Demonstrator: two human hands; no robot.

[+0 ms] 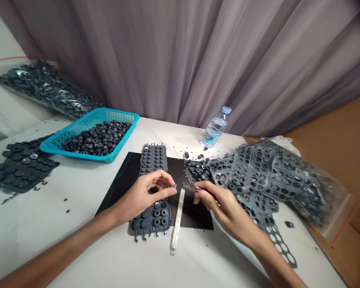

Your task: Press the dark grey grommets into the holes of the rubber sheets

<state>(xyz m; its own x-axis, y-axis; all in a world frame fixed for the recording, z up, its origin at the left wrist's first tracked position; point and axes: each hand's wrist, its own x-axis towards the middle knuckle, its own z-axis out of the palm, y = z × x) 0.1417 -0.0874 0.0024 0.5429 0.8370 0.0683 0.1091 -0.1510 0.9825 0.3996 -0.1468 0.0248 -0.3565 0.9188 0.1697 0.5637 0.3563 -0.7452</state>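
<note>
My left hand [148, 192] rests on a long grey rubber strip [153, 160] studded with round black pieces, and its thumb and forefinger pinch a small round piece [173, 186]. My right hand [220, 200] is closed on a thin metal tool [189, 186] whose tip points at that piece. The strip lies on a black mat [198, 216]. A white stick [178, 220] lies beside the strip, just below both hands.
A teal basket [75, 130] of black pieces stands at the back left, with a dark strip pile [19, 166] and a full plastic bag [45, 86] beyond. Punched-out grey sheets [258, 176], a clear bag [324, 200] and a water bottle [214, 129] lie to the right.
</note>
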